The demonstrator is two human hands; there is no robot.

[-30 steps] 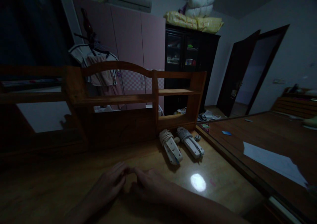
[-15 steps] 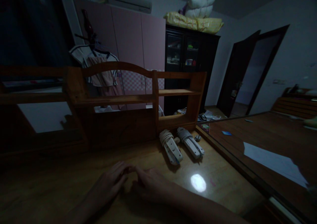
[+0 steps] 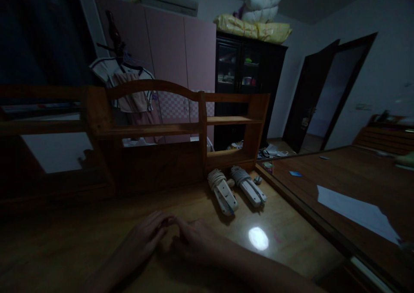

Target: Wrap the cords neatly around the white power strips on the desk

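Observation:
My left hand (image 3: pixel 147 234) rests low over the wooden desk (image 3: pixel 278 263), its fingers drawn together and bent toward the right. Opposite it, my right hand (image 3: pixel 197 241) has the index finger stretched to the left hand's fingertips and the other fingers curled under. The fingertips of both hands meet above the desk top. In this dim light, whatever sits between them, if anything, is too small and dark to make out. Beyond my right hand lie a white power strip (image 3: pixel 224 198) and a second power strip (image 3: pixel 250 191), each with its cord wound round one end.
A wooden shelf unit (image 3: pixel 155 131) stands along the desk's back edge. To the right, a lower brown surface (image 3: pixel 343 172) carries white paper sheets (image 3: pixel 355 211) and a blue card (image 3: pixel 295 174). A plug (image 3: pixel 258 180) lies by the second strip. Bright glare marks the desk.
The fingertips have shifted very slightly where they meet. Otherwise the hands and the power strips stay in place; the view has moved a touch.

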